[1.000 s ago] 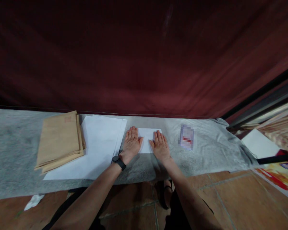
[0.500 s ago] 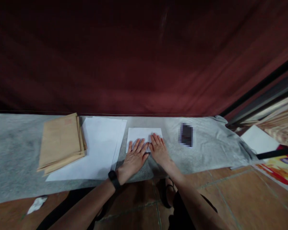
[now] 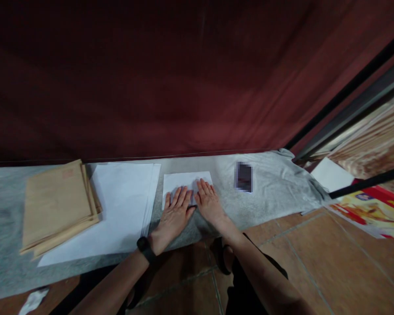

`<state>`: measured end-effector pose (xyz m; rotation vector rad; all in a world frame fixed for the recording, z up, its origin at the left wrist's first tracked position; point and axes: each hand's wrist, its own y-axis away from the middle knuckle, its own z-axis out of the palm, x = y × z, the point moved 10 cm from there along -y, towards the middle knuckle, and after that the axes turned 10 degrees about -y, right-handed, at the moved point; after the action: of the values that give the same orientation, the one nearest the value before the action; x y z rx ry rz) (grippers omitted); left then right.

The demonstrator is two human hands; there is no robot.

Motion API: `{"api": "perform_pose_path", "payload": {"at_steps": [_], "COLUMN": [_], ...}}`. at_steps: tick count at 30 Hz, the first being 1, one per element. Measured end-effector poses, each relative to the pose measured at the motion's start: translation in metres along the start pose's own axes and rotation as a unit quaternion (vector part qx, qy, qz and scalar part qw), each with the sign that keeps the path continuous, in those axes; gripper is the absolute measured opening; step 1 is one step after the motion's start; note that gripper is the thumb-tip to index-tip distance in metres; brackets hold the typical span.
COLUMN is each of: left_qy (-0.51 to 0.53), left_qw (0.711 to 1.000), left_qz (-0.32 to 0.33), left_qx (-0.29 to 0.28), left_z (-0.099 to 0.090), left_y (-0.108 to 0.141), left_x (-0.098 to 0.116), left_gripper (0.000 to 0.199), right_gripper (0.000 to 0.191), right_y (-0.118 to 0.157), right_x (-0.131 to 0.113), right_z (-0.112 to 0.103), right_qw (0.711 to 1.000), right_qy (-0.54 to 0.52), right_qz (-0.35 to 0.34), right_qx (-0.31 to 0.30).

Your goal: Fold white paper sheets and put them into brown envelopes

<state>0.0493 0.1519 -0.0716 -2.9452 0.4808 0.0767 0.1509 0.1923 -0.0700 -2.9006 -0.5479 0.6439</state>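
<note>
A small white sheet (image 3: 180,178), perhaps folded, lies on the grey cloth (image 3: 265,208) in front of me. My left hand (image 3: 174,215) rests flat on its left and near part, fingers spread, with a dark band on the wrist. On the right part of the same sheet lies my right hand (image 3: 208,203), fingers stretched out. The two hands are close together at the thumbs. Larger white sheets (image 3: 124,201) are stacked to the left, partly beneath a pile of brown envelopes (image 3: 57,201).
A dark, pixelated flat object (image 3: 244,177) lies on the cloth to the right. Behind hangs a dark red curtain (image 3: 170,87). At the far right are a black bar, a white sheet (image 3: 332,174) and a red and yellow package (image 3: 374,210). Tiled floor shows below.
The view has turned and shifted to the right, so the things on the cloth appear further left. Both hands stay flat on the small white sheet.
</note>
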Motion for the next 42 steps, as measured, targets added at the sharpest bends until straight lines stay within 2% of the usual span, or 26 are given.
{"api": "perform_pose_path", "payload": {"at_steps": [2,4,7,11,16,21,23,26,28,30,31,34,35,36,37,38,40,42], "left_qy": [0.000,0.001,0.002,-0.011,-0.026,-0.037,-0.028,0.007,0.055,0.128,0.171,0.301,0.340,0.373,0.401,0.425,0.469,0.512], "left_qw": [1.000,1.000,1.000,0.999,0.998,0.997,0.997,0.997,0.995,0.986,0.976,0.924,0.901,0.877,0.853,0.832,0.798,0.779], "left_qz": [0.015,0.019,0.007,-0.032,-0.062,-0.067,-0.071,-0.076,-0.080,-0.098,-0.115,-0.189,-0.213,-0.233,-0.249,-0.261,-0.281,-0.284], "left_qx": [-0.003,-0.001,0.012,0.010,-0.008,-0.008,-0.006,0.005,0.021,0.049,0.067,0.138,0.165,0.193,0.221,0.243,0.254,0.226], "left_z": [0.002,0.004,0.005,0.009,0.009,0.002,0.002,0.003,0.001,-0.004,-0.008,-0.024,-0.030,-0.037,-0.044,-0.050,-0.056,-0.055], "left_y": [0.002,0.003,0.004,0.005,0.004,0.003,0.003,0.003,0.000,-0.004,-0.007,-0.012,-0.012,-0.012,-0.011,-0.009,-0.008,-0.011], "left_x": [0.003,0.003,-0.004,-0.017,-0.025,-0.024,-0.024,-0.025,-0.028,-0.038,-0.047,-0.084,-0.097,-0.109,-0.120,-0.130,-0.144,-0.148], "left_gripper": [0.055,0.056,0.058,0.064,0.073,0.072,0.071,0.071,0.071,0.069,0.067,0.061,0.058,0.055,0.052,0.049,0.046,0.046], "right_gripper": [0.052,0.052,0.055,0.055,0.046,0.031,0.025,0.012,0.010,0.015,0.018,0.024,0.023,0.021,0.019,0.019,0.022,0.023], "right_y": [0.002,0.002,0.001,-0.002,-0.007,-0.006,-0.006,-0.012,-0.020,-0.027,-0.029,-0.013,-0.005,0.002,0.007,0.010,0.021,0.035], "right_x": [-0.017,-0.018,0.003,0.036,0.054,0.071,0.078,0.084,0.084,0.082,0.081,0.067,0.054,0.038,0.018,-0.005,-0.046,-0.073], "right_z": [0.010,0.014,0.009,-0.010,-0.033,-0.034,-0.031,-0.027,-0.030,-0.047,-0.062,-0.133,-0.150,-0.159,-0.160,-0.152,-0.119,-0.081], "right_qw": [0.999,0.999,1.000,0.996,0.988,0.970,0.956,0.931,0.923,0.916,0.910,0.871,0.869,0.880,0.898,0.918,0.943,0.948], "right_qy": [-0.015,-0.012,0.013,0.046,0.031,-0.052,-0.134,-0.259,-0.298,-0.328,-0.346,-0.368,-0.345,-0.312,-0.276,-0.239,-0.169,-0.109], "right_qz": [-0.042,-0.047,-0.007,0.068,0.150,0.238,0.259,0.256,0.243,0.225,0.210,0.097,0.047,-0.004,-0.059,-0.120,-0.221,-0.280], "right_qx": [-0.019,-0.019,0.005,0.026,0.018,0.006,0.020,0.035,0.026,0.055,0.093,0.312,0.353,0.359,0.338,0.292,0.181,0.101]}}
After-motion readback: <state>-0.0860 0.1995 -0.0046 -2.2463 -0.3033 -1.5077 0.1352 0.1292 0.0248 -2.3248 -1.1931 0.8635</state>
